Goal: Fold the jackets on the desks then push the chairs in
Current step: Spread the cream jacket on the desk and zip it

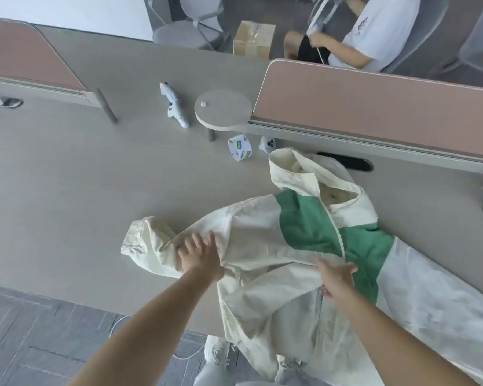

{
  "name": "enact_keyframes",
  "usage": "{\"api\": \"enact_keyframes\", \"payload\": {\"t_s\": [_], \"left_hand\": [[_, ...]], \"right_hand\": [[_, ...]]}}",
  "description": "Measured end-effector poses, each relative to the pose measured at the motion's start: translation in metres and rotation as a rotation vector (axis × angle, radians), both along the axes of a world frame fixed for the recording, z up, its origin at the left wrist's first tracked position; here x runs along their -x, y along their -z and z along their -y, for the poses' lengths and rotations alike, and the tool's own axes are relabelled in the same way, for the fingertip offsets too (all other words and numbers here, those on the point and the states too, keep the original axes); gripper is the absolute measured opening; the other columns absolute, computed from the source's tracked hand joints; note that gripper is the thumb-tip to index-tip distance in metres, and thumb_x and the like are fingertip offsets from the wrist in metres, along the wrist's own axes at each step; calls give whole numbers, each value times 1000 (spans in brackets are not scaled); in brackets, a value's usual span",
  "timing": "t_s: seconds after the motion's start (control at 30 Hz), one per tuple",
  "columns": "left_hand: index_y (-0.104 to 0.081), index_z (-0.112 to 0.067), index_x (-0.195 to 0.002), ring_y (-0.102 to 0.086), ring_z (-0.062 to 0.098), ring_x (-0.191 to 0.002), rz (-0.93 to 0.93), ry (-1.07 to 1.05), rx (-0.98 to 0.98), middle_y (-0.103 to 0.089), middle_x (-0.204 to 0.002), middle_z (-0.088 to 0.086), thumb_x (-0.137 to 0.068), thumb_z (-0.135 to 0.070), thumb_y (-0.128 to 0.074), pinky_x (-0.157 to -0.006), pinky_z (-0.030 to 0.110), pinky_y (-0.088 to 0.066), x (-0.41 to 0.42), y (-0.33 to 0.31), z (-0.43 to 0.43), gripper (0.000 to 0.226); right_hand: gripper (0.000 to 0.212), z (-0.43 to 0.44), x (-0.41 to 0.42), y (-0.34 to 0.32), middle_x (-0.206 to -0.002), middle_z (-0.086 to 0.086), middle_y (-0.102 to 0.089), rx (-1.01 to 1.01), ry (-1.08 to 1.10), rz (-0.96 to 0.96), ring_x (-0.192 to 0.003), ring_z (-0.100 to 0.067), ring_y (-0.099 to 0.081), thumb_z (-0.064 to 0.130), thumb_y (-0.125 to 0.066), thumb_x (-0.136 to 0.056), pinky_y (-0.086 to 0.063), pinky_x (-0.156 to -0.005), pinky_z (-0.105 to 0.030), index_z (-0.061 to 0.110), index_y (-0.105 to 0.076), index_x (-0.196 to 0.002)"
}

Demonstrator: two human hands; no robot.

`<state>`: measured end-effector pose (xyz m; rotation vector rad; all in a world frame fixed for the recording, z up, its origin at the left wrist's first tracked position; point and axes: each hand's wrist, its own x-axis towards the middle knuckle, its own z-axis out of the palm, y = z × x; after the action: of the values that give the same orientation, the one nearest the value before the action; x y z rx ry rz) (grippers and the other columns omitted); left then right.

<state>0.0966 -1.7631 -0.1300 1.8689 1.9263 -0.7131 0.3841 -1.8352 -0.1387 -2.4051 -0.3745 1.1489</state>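
A cream jacket [262, 232] with a green chest band and a hood lies front up on the grey desk [67, 190]. Its hem hangs over the desk's near edge and one sleeve runs out to the left. My left hand [200, 256] rests flat on that left sleeve near the shoulder, fingers spread. My right hand [336, 277] is on the zipper line at the jacket's middle, and its thumb and fingers pinch the front edge by the zipper. The other sleeve trails off to the lower right.
On the desk stand a small round shelf [223, 108], a white controller [175, 105], a tissue pack [239, 148] and a small white gadget [267, 144]. Pink dividers [374, 107] bound the far side. Behind them sit a grey chair [193, 26], a cardboard box [253, 39] and a seated person [374, 32].
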Motion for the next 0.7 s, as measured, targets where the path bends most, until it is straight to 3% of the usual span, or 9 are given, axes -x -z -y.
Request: {"api": "enact_keyframes", "payload": {"t_s": [0.07, 0.17, 0.23, 0.3, 0.43, 0.5, 0.57, 0.63, 0.7], "left_hand": [[7, -22, -156, -6, 42, -148, 26, -11, 53, -4, -162, 16, -82, -69, -58, -117, 53, -14, 16, 16, -7, 109], [-14, -23, -154, -23, 38, -143, 82, 53, 27, -26, -154, 13, -86, -53, -56, -116, 53, -18, 40, 28, -23, 85], [-33, -27, -146, -39, 32, -134, 84, 133, -61, -43, -143, 8, -90, -33, -53, -113, 49, -26, 50, 25, -32, 60], [-47, -28, -137, -51, 31, -126, 112, 160, -81, -55, -132, 5, -91, -22, -49, -107, 47, -36, 52, 16, -41, 46], [-62, -18, -91, -66, 30, -95, 385, 110, 109, -68, -94, 8, -83, -11, -52, -75, 34, -52, 52, -32, -80, 15], [-66, -24, -91, -68, 22, -87, 491, 152, 263, -73, -91, 2, -77, -9, -55, -72, 32, -52, 61, -62, -104, 23], [-69, -29, -106, -68, 17, -89, 510, 155, 323, -73, -96, -4, -76, -9, -63, -74, 29, -52, 75, -78, -122, 37], [-66, -28, -115, -66, 21, -98, 458, 100, 166, -70, -106, -2, -73, -18, -73, -77, 28, -52, 87, -73, -129, 44], [-58, -30, -120, -57, 28, -116, 255, 108, -54, -62, -121, 2, -69, -46, -72, -91, 35, -48, 100, -52, -119, 55]], "right_hand": [[89, 10, 16, 9, -125, -24, -56, -3, 33, -4, -86, -32, -62, 60, -71, -64, -55, -62, -38, 20, -19, -123], [103, 20, 48, -2, -146, -20, -29, 60, -171, 168, -113, -36, -49, 52, -74, -75, -51, -88, -46, 16, -10, -148], [94, 22, 66, -9, -156, -16, -11, 187, -516, 469, -134, -41, -33, 48, -67, -88, -40, -105, -49, 23, -5, -154], [77, 19, 85, -20, -161, -13, -7, 165, -887, 656, -143, -39, -22, 49, -56, -94, -32, -111, -51, 31, -12, -155], [67, 18, 130, -24, -164, -10, -6, 51, -1284, 564, -150, -37, -10, 60, -43, -96, -28, -115, -54, 42, -14, -153], [75, 24, 152, -22, -164, -10, -1, 23, -1387, 553, -150, -37, -5, 69, -44, -90, -25, -116, -59, 44, -10, -152], [78, 31, 165, -16, -164, -8, 6, 61, -1433, 501, -151, -36, 3, 72, -44, -84, -21, -117, -60, 45, -13, -150], [62, 35, 171, -14, -164, -5, 8, 113, -1445, 488, -151, -34, 7, 58, -50, -87, -17, -118, -59, 41, -33, -144], [37, 37, 171, -13, -165, -5, 3, 150, -1464, 523, -151, -34, 1, 34, -54, -93, -21, -118, -57, 31, -54, -130]]}}
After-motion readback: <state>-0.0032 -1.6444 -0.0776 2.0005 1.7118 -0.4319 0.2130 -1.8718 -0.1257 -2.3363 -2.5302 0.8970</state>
